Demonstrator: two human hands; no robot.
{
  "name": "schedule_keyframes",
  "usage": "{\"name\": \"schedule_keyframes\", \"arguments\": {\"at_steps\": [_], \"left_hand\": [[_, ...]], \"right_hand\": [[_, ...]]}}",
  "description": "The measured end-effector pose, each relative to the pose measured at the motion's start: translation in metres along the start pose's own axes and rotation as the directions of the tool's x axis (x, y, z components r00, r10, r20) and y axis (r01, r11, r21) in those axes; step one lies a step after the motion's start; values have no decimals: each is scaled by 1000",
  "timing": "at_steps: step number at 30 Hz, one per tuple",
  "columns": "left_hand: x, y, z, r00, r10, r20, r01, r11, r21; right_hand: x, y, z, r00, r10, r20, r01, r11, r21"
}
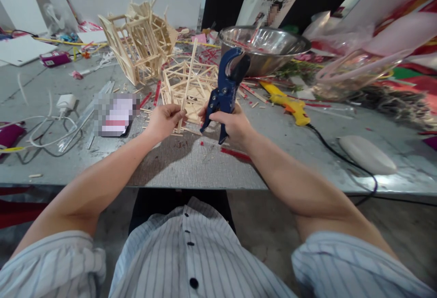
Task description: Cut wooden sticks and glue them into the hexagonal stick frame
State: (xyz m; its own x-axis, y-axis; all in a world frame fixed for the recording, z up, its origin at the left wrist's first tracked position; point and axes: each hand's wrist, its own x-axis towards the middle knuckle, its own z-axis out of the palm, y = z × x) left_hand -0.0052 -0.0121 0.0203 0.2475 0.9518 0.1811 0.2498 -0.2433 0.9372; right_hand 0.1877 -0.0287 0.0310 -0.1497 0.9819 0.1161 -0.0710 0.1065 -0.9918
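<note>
My left hand [166, 122] pinches a thin wooden stick [190, 71] that stands nearly upright, tilted a little to the right. In my right hand [235, 124] is a blue pipe cutter [223, 90], its curved jaw pointing up and its handles wrapped by my fingers. The stick and the cutter's jaw are apart. Just behind both hands sits a low frame of glued wooden sticks [172, 79], partly hidden by the cutter and the stick. Loose sticks [177, 130] lie under my hands.
A taller stick structure [146, 43] stands at the back left, a steel bowl [266, 61] at the back right. A yellow glue gun [290, 102] with its black cord lies to the right. A phone [118, 115], a white charger [66, 103] and clear glue sticks lie left.
</note>
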Motion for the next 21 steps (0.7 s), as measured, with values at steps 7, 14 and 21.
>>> {"name": "schedule_keyframes", "arguments": {"at_steps": [7,14,21], "left_hand": [[3,-1,-1,1000,1,17,-1,1000,25],[-3,13,-6,984,163,-68,-111,873,475],[-3,14,-14,925,331,-184,-115,708,697]], "right_hand": [[4,-2,-4,999,6,-32,-11,989,-148],[25,8,-29,953,-255,-166,90,756,-648],[14,-7,-24,977,-127,-172,-111,385,-916]]}}
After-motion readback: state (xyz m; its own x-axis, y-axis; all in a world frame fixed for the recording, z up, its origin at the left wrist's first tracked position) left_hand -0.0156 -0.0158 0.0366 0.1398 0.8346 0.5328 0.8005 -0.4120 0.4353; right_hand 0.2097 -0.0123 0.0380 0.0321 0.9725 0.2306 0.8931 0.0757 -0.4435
